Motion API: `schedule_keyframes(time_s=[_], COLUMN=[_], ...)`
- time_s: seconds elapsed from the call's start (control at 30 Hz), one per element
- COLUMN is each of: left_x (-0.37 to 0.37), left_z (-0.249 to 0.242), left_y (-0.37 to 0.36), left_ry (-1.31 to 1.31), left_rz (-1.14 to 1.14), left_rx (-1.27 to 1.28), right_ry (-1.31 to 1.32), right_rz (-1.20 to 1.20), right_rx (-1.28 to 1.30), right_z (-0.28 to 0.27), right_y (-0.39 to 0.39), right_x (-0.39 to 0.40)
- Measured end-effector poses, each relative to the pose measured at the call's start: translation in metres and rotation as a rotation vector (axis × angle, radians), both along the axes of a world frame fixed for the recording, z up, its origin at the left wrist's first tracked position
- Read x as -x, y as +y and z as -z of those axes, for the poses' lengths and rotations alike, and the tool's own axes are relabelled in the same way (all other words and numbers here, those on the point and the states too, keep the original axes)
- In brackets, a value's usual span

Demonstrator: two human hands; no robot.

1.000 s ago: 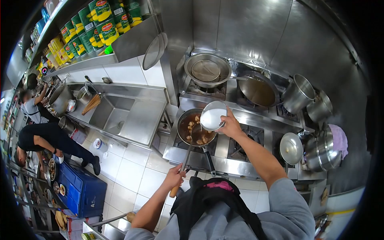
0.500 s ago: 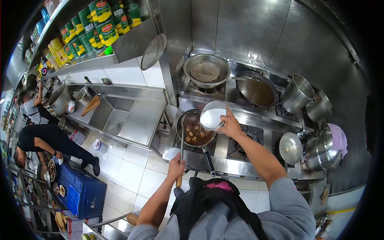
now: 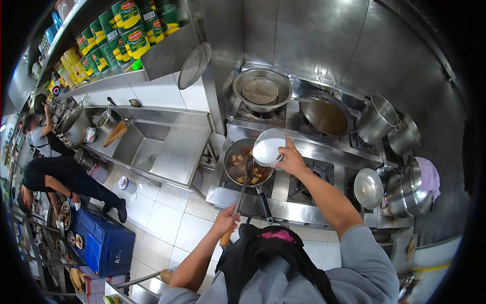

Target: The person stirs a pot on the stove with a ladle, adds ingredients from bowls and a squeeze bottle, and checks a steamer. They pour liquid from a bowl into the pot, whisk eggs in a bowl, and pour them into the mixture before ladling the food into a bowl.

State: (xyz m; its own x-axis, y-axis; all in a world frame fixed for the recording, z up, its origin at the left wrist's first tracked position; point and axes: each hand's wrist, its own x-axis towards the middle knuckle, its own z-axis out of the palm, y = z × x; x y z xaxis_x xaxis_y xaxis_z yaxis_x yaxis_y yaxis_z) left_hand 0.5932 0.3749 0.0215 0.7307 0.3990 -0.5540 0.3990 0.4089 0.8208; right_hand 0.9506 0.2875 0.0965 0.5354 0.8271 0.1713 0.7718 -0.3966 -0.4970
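Note:
My left hand [image 3: 226, 222] is wrapped round the wooden-ended handle of a long ladle [image 3: 242, 190]. The ladle's head dips into brown sauce with light chunks in a frying pan [image 3: 226, 164], whose black handle points toward me. My right hand [image 3: 290, 158] grips a clear bowl [image 3: 273, 133] by its right side. White liquid [image 3: 268, 151] fills much of this bowl, which is tilted above the pan's upper right edge. Whether any liquid is falling into the pan I cannot make out.
Behind the pan stand a metal bowl with a strainer [image 3: 259, 90] and a wok of brown liquid [image 3: 326, 115]. Tall pots [image 3: 377, 119] and a smaller pan [image 3: 367, 188] are on the right. A sink [image 3: 144, 147] lies left. Two people [image 3: 66, 180] are at far left, near a blue bin [image 3: 109, 245].
The ladle's head has moved right through the sauce, from the pan's left side to its middle. My left hand has shifted slightly right. The bowl stays nearly in place.

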Motion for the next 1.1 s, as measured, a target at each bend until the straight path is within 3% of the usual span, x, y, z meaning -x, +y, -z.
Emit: schedule_keyframes(time_s=[0.27,0.37,0.53,0.63,0.77,0.93,1.1], left_x=[0.047,0.043,0.005,-0.027,-0.052,-0.040,0.008], left_z=[-0.028,-0.013,0.033,0.055,0.058,0.056,0.007], left_y=[0.023,0.031,0.030,0.023,0.009,0.007,0.017], left_ry=[0.176,0.185,0.112,0.004,-0.077,-0.134,-0.035], left_rz=[0.065,0.078,-0.041,-0.143,-0.165,-0.135,-0.045], left_rx=[-0.306,-0.590,-0.623,-0.254,0.004,0.158,0.191], right_ry=[0.016,0.005,0.006,-0.063,-0.028,-0.065,-0.042], right_rz=[-0.003,-0.012,-0.024,-0.025,-0.021,-0.023,-0.023], right_rx=[-0.002,-0.009,0.015,-0.002,0.007,-0.013,-0.016], right_z=[-0.001,0.001,-0.005,-0.004,-0.005,-0.002,-0.002], right_y=[0.003,0.003,0.003,0.004,0.005,0.005,0.006], right_x=[0.001,-0.001,0.001,0.002,0.002,-0.001,-0.001])
